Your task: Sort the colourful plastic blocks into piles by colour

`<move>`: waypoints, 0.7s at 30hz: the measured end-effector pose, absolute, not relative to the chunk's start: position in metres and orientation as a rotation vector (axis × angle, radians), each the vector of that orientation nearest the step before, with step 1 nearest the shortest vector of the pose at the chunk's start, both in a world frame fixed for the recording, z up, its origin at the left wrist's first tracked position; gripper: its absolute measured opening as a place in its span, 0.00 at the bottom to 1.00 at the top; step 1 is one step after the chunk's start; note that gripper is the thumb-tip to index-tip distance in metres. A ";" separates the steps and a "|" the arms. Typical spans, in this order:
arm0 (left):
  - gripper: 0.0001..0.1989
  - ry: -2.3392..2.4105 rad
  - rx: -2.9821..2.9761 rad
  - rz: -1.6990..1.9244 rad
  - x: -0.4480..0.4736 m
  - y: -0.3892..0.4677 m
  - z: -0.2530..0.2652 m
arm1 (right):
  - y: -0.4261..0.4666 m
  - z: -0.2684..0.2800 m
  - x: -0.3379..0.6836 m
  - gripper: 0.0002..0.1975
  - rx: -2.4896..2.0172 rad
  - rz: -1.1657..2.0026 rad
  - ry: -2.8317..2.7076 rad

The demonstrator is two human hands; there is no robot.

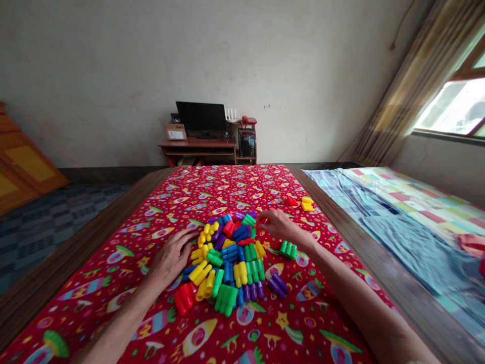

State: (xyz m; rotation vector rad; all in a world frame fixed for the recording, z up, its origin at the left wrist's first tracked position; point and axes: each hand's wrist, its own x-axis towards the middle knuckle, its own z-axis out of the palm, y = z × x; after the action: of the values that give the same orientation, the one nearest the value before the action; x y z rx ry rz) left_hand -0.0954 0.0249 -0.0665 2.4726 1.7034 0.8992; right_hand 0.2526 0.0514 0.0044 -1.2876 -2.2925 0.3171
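A pile of plastic building blocks, made of joined tubes in several colours, lies between my hands. My left hand point(173, 255) rests at the pile's left side, fingers stretched beside the yellow blocks point(206, 233); it holds nothing. At the far right of the pile is my right hand point(277, 223), its fingers bent and apart near a green block point(248, 220); I see nothing in it. Closer to me are a red block point(184, 298) and a large green block point(226, 300). Apart from the pile, a green block point(288, 249) and a purple block point(278, 285) lie to the right.
A red patterned cloth point(204, 336) covers the table. Farther right lie a small red block point(291, 200) and a yellow block point(307, 203). A bed point(401, 202) flanks the table's right edge. A desk point(199, 143) with a monitor point(200, 119) stands at the wall.
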 end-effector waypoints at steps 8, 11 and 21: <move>0.22 1.714 2.473 0.898 -0.097 0.025 -0.069 | 0.095 -0.020 0.301 0.13 -1.452 0.075 -1.799; 0.21 1.701 2.481 0.906 -0.096 0.024 -0.068 | 0.094 -0.030 0.318 0.14 -1.505 -0.130 -1.805; 0.21 1.682 2.536 0.916 -0.098 0.026 -0.070 | 0.119 -0.067 0.325 0.29 -1.672 -0.137 -1.968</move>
State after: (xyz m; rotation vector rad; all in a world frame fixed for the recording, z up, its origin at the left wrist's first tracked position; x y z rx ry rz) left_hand -0.0979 0.0262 -0.0697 2.5361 1.6824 0.9162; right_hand 0.3247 0.1195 -0.0673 -1.6716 -1.9678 -0.1366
